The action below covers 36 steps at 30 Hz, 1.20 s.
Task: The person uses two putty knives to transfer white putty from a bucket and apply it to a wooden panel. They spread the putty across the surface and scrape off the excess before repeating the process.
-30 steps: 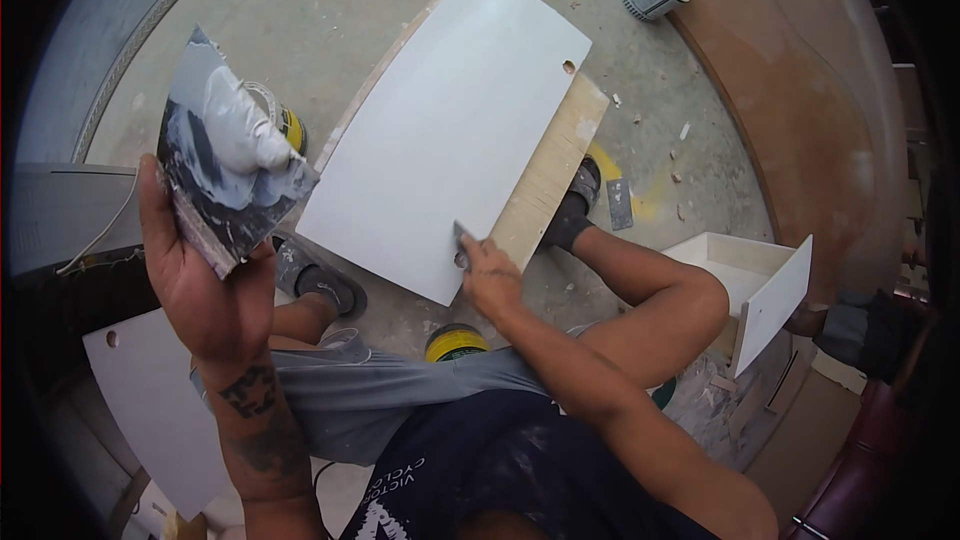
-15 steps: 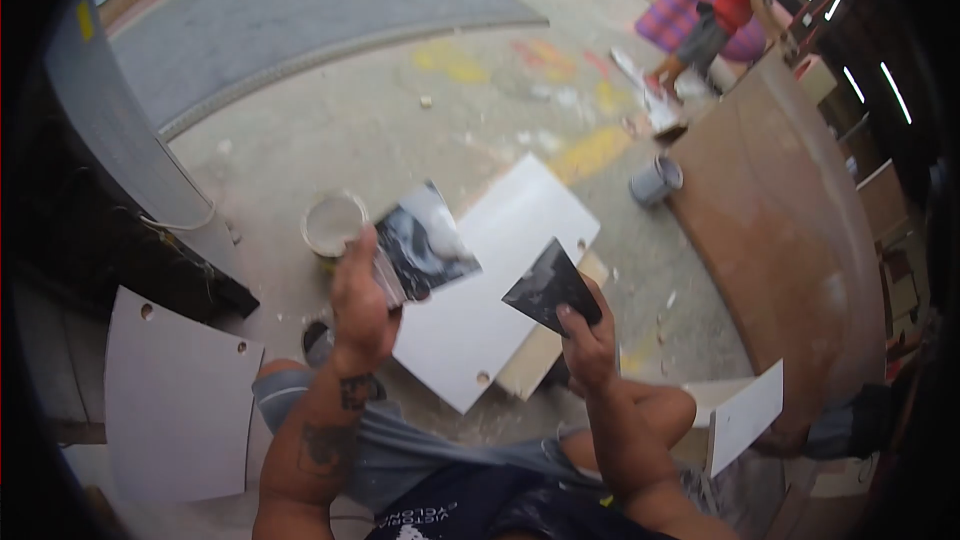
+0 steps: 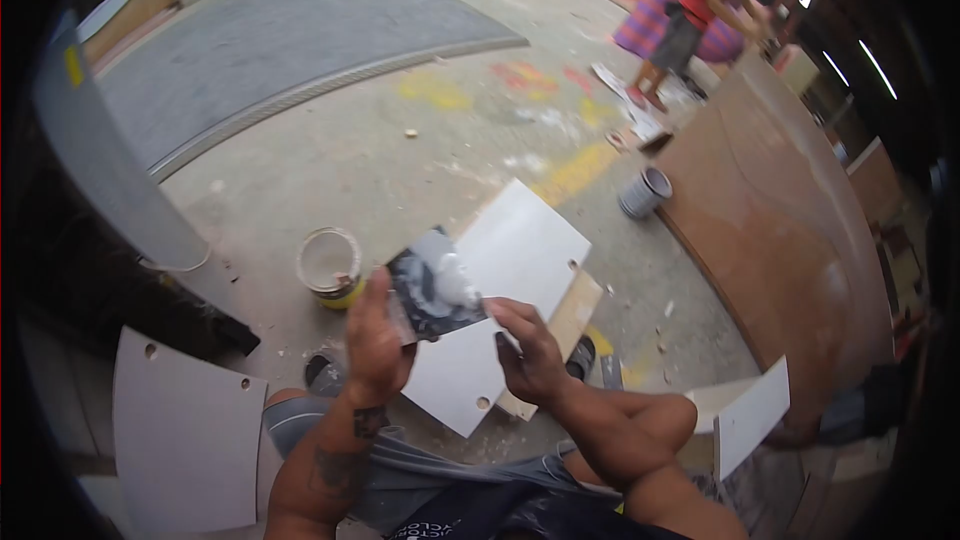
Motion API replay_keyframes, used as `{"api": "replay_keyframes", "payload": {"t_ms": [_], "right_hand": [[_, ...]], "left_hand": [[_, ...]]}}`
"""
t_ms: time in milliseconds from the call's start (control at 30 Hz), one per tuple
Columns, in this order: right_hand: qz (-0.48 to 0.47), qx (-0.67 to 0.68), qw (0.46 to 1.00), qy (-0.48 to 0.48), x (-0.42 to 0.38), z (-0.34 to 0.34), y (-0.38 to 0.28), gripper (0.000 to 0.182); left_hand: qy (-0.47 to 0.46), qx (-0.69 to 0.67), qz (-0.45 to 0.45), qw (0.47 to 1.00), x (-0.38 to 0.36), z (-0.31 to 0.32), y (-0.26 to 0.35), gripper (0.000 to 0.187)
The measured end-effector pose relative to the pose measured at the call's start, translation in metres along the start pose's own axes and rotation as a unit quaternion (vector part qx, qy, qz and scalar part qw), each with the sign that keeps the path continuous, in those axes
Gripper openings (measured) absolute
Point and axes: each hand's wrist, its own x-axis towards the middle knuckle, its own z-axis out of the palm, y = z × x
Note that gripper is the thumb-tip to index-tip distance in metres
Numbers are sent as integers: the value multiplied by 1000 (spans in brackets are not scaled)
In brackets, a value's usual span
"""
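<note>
Across comes our right hand (image 3: 530, 350), now right beside the black plate (image 3: 408, 290) after being well apart from it! Its fingers are half-curled, but we can't tell whether they grip anything. Our left hand (image 3: 378, 345) is closed on the plate's left side, white paste (image 3: 455, 282) heaped on top, all above the white panel (image 3: 528, 248); the open tub (image 3: 330, 265) stands to the left.

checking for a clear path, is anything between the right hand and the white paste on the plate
Nothing visible stands between them: the right hand is at the edge of the plate, close beside the paste. Whether its fingers hold anything, I cannot tell.
</note>
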Motion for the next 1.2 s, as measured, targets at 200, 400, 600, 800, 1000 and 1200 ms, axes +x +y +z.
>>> {"api": "replay_keyframes", "payload": {"t_ms": [200, 400, 600, 800, 1000, 1200], "right_hand": [[224, -127, 953, -157, -78, -40, 130, 57], [501, -318, 797, -114, -137, -133, 348, 47], [571, -364, 728, -108, -77, -149, 430, 48], [624, -370, 680, -101, -31, -120, 462, 44], [567, -436, 695, -69, -8, -68, 490, 31], [525, -388, 744, -144, 43, -9, 470, 37]], "left_hand": [[5, 14, 1, 1000, 3, -10, -1, 52], [53, 32, 14, 998, 17, -11, -3, 51], [137, 122, 39, 982, 39, -27, -5, 50], [200, 191, 70, 958, 45, -50, -10, 53], [211, 256, 122, 936, 25, -64, 1, 53], [140, 268, 94, 949, 4, -78, 25, 52]]}}
